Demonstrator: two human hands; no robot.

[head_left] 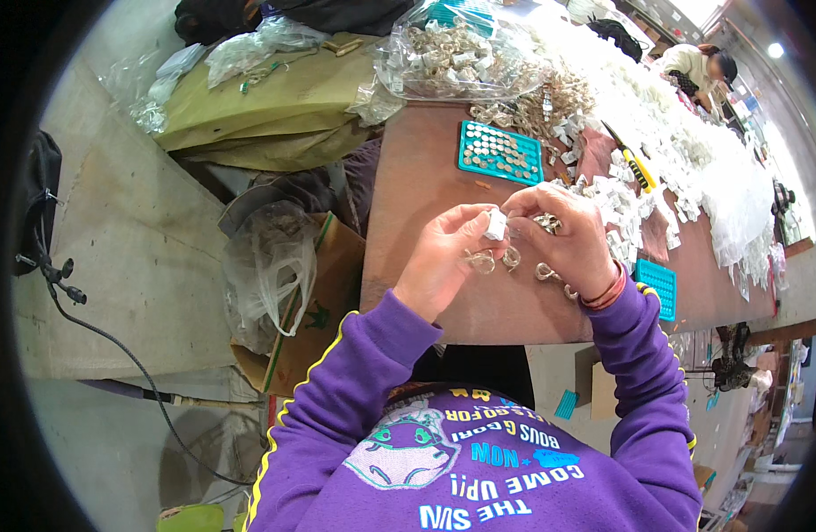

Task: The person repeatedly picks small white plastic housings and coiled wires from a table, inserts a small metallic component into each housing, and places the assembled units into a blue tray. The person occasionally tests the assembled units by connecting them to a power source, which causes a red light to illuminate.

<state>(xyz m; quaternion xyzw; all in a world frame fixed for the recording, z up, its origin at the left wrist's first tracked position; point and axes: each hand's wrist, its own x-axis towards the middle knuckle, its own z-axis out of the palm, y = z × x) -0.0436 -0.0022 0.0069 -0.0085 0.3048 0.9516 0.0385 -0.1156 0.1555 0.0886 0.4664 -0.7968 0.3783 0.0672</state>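
A small white plastic case (495, 225) is pinched between the thumb and fingers of my left hand (436, 259). A coil of thin clear wire (480, 262) hangs below those fingers. My right hand (563, 232) is closed, its thumb and fingertips together right beside the case. What they pinch is too small to make out. Just beyond my hands lies a teal tray (501, 152) with several round silver button cells in it. Between and under my hands more wire coils (545, 271) show, partly hidden by the right hand.
White cases and wires form a large heap (692, 168) across the table's right side. A yellow-handled cutter (640, 170) lies on it. A second teal tray (656, 288) sits by my right forearm. A clear bag (457, 66) of coils stands at the back. Another person (696, 71) sits far right.
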